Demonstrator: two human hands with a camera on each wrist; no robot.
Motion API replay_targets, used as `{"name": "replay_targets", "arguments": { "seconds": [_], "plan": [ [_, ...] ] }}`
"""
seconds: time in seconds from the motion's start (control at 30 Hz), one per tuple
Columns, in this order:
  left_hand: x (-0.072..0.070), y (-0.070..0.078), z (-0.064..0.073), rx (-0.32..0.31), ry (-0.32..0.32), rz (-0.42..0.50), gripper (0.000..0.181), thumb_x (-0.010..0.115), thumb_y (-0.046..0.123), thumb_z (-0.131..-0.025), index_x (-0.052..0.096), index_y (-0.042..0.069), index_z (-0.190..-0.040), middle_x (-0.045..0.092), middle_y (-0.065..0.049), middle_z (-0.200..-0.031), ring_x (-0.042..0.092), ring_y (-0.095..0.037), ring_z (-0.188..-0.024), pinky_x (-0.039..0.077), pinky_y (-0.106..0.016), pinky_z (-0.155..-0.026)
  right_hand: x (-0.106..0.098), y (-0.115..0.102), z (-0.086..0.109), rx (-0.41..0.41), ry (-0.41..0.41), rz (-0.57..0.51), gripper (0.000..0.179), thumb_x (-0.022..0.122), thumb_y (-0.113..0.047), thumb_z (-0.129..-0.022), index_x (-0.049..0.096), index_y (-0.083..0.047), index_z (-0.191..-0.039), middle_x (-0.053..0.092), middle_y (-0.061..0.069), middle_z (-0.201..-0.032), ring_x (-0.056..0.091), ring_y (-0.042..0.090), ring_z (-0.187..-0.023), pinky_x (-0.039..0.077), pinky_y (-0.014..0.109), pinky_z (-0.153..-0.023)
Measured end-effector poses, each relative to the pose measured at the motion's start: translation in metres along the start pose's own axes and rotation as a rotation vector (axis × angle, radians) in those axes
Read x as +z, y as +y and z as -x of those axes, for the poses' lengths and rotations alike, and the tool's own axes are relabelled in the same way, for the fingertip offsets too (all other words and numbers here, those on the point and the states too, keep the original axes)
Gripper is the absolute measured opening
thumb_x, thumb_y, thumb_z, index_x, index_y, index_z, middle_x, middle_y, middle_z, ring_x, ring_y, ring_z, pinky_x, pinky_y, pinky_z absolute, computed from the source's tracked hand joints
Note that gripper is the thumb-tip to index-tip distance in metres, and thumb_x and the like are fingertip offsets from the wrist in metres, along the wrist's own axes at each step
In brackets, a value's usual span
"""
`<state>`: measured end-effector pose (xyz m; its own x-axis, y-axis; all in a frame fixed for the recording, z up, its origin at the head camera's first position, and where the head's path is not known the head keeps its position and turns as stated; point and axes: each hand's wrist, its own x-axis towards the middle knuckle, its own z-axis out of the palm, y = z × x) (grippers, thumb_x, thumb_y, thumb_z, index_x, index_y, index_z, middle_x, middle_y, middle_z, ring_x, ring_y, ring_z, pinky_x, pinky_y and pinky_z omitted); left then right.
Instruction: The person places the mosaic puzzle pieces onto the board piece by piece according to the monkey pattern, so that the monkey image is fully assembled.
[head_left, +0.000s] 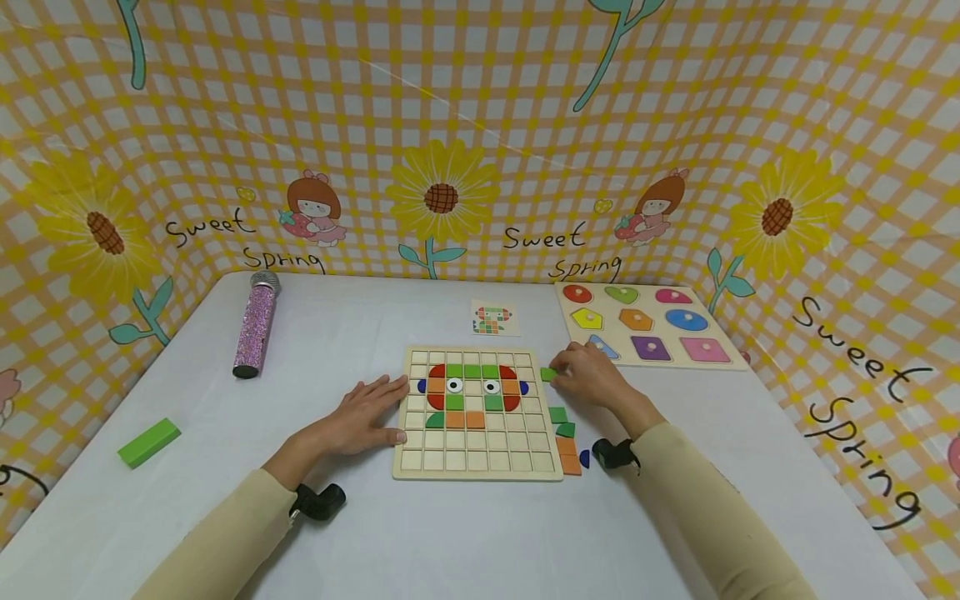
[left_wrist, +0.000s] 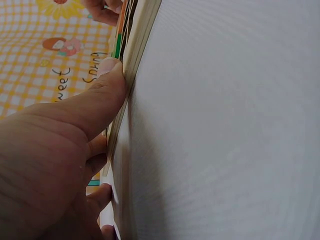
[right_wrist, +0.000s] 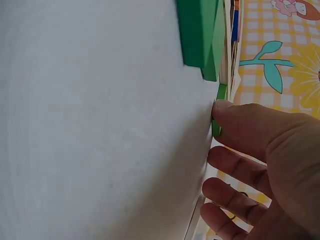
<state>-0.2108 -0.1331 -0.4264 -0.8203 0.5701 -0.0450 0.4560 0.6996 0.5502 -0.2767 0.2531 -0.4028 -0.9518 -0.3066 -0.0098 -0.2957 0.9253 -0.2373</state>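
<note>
While hands flank it, the board touches only the left.

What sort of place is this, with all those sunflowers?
Probably a tabletop play corner; the wider room isn't shown. A yellow-checked, sunflower-printed cloth rises behind and beside a white-covered table, which holds a square wooden grid board with colourful tiles and a pale wooden board of knobbed, colourful shapes.
</note>
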Motion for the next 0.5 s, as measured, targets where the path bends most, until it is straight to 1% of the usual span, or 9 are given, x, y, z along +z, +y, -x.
{"name": "replay_targets", "arguments": {
  "seconds": [0.1,0.37,0.5],
  "plan": [
    [0.0,0.0,0.0,0.001,-0.001,0.001,0.077,0.063,0.036,-0.089,0.027,0.005,-0.149,0.022,-0.013,-0.158,0.013,-0.039,-0.146,0.005,-0.062,-0.116,-0.001,0.0,0.001,0.004,0.004,-0.002,0.027,0.071,-0.021,-0.083,0.071,-0.007,-0.107,0.064,0.009,-0.103,0.049,0.028,-0.096,0.045,0.043,-0.086],
    [0.001,-0.001,-0.001,-0.007,-0.003,0.005,0.077,0.063,0.037,-0.089,0.027,0.005,-0.149,0.022,-0.012,-0.158,0.013,-0.039,-0.146,0.005,-0.062,-0.115,-0.01,-0.006,0.008,0.024,0.027,-0.021,0.026,0.07,-0.021,-0.083,0.071,-0.009,-0.106,0.065,0.009,-0.106,0.048,0.029,-0.103,0.045,0.046,-0.09],
    [0.001,-0.001,-0.001,-0.01,-0.002,0.007,0.076,0.063,0.036,-0.089,0.028,0.005,-0.148,0.022,-0.012,-0.158,0.013,-0.039,-0.146,0.006,-0.063,-0.115,-0.014,-0.012,0.016,-0.005,0.036,-0.023,0.026,0.07,-0.023,-0.083,0.071,-0.01,-0.106,0.065,0.008,-0.106,0.047,0.027,-0.1,0.045,0.043,-0.088]
  ]
}}
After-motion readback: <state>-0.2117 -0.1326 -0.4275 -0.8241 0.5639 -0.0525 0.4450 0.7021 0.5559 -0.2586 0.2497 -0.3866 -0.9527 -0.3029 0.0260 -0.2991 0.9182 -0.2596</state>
